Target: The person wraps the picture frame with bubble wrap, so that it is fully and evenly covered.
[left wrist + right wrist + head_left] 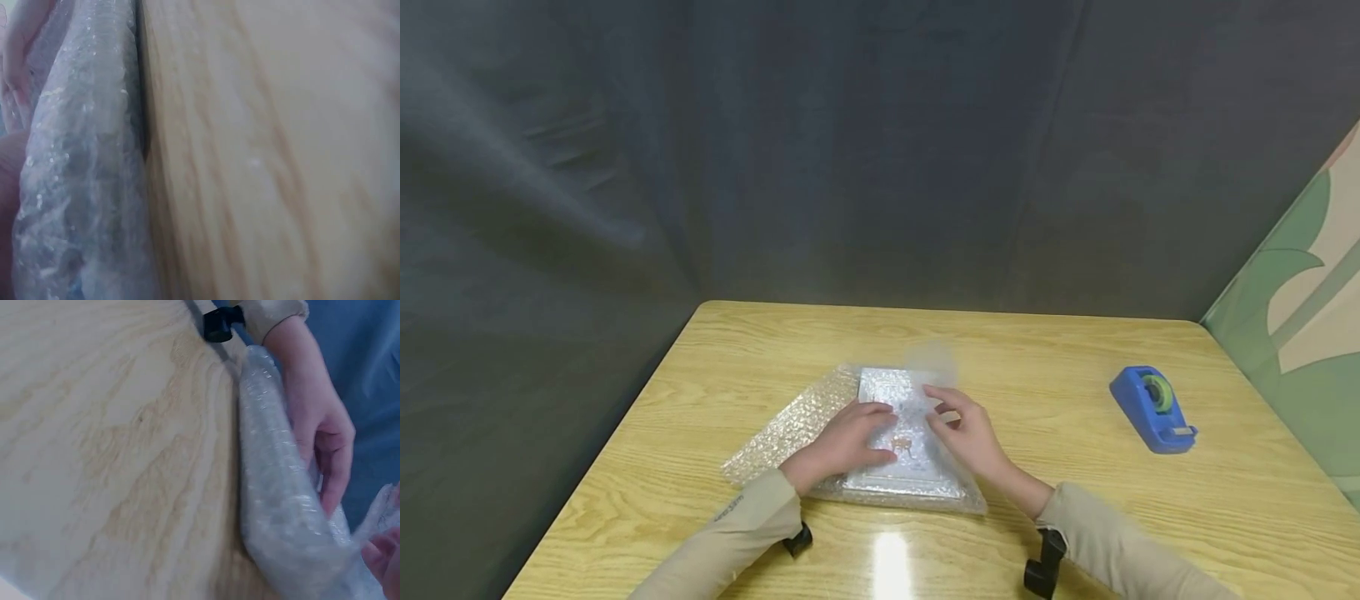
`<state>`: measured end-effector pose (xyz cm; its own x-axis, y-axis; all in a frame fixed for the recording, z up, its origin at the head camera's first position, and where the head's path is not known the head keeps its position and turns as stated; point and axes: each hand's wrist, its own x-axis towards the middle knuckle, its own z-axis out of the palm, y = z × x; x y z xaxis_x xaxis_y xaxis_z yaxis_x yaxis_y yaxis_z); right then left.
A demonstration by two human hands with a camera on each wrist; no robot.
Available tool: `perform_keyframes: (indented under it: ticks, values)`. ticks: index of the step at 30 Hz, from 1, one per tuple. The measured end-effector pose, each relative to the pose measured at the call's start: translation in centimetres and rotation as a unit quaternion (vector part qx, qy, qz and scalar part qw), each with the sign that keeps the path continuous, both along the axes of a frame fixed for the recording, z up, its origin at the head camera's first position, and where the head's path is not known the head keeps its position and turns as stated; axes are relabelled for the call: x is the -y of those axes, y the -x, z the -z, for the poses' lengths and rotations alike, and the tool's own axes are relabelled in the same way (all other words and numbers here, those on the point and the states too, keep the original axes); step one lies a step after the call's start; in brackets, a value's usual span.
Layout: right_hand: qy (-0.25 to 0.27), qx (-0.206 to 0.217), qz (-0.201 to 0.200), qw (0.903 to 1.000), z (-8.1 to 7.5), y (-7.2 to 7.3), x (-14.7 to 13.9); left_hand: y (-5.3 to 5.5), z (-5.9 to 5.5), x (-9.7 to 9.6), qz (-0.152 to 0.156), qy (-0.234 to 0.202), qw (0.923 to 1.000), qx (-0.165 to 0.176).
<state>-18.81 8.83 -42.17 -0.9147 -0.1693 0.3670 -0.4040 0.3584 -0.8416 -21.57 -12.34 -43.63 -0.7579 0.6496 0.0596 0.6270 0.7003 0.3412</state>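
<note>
A flat pale rectangular thing (880, 479) with a small orange-brown figure on its face lies on a sheet of bubble wrap (782, 433), part of which covers it. My left hand (847, 437) rests on its left side with fingers spread and loosely bent. On the other side my right hand (970, 433) pinches a raised, blurred part of the wrap. In the right wrist view the wrapped edge (275, 462) runs below the left hand (319, 419), and the right hand (384, 559) shows only partly. Bubble wrap (87, 162) fills the left wrist view's left side.
A blue tape dispenser (1142, 417) with a greenish roll stands at the right of the wooden table (1030, 358). A dark curtain (880, 167) hangs behind the table, and a leaf-patterned cloth (1300, 333) hangs at the right.
</note>
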Motion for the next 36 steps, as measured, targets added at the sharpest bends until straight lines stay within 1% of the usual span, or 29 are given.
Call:
perform_keyframes:
  ticks: [5, 8, 13, 17, 20, 22, 24, 27, 29, 31, 32, 33, 36]
  values:
    - [-0.036, -0.027, 0.008, 0.9990, 1.2, 0.5, 1.2, 0.0, -0.1, -0.1, -0.001, -0.004, 1.0000, 0.006]
    - [-0.076, -0.046, 0.022, 0.9958, 1.8, 0.7, 1.6, 0.0, -0.1, -0.1, 0.000, -0.009, 1.0000, 0.002]
    - [-0.158, -0.073, 0.044, 0.9837, 2.6, 0.9, 2.0, 0.0, -0.1, -0.1, 0.009, -0.018, 0.9998, -0.007]
    - [-0.200, -0.090, 0.055, 0.9740, 2.8, 0.9, 2.2, 0.0, -0.2, 0.1, 0.014, -0.021, 0.9996, -0.009]
    - [-0.224, -0.103, 0.056, 0.9675, 3.1, 1.0, 2.4, -0.1, -0.2, 0.5, 0.010, -0.021, 0.9997, -0.008]
    - [-0.238, -0.107, 0.055, 0.9639, 3.2, 1.0, 2.5, -0.4, -0.4, 0.8, 0.001, -0.021, 0.9998, -0.003]
    - [-0.244, -0.108, 0.052, 0.9625, 3.2, 1.0, 2.5, -0.7, -0.5, 1.1, -0.016, -0.019, 0.9997, -0.007]
    - [-0.249, -0.105, 0.048, 0.9616, 3.1, 0.9, 2.6, -1.1, -0.7, 1.4, -0.051, -0.015, 0.9984, -0.019]
    - [-0.253, -0.103, 0.049, 0.9607, 3.1, 0.9, 2.6, -1.2, -0.7, 1.3, -0.073, -0.013, 0.9967, -0.034]
    - [-0.257, -0.100, 0.047, 0.9601, 3.1, 0.8, 2.6, -1.1, -0.6, 1.1, -0.084, -0.010, 0.9954, -0.045]
    - [-0.260, -0.099, 0.047, 0.9594, 3.1, 0.8, 2.6, -1.1, -0.6, 1.0, -0.085, -0.006, 0.9953, -0.045]
    - [-0.261, -0.099, 0.047, 0.9591, 3.1, 0.8, 2.6, -0.9, -0.7, 0.9, -0.079, -0.003, 0.9958, -0.046]
    - [-0.266, -0.102, 0.043, 0.9577, 3.1, 0.9, 2.6, -0.4, -0.8, 0.8, -0.044, 0.005, 0.9986, -0.030]
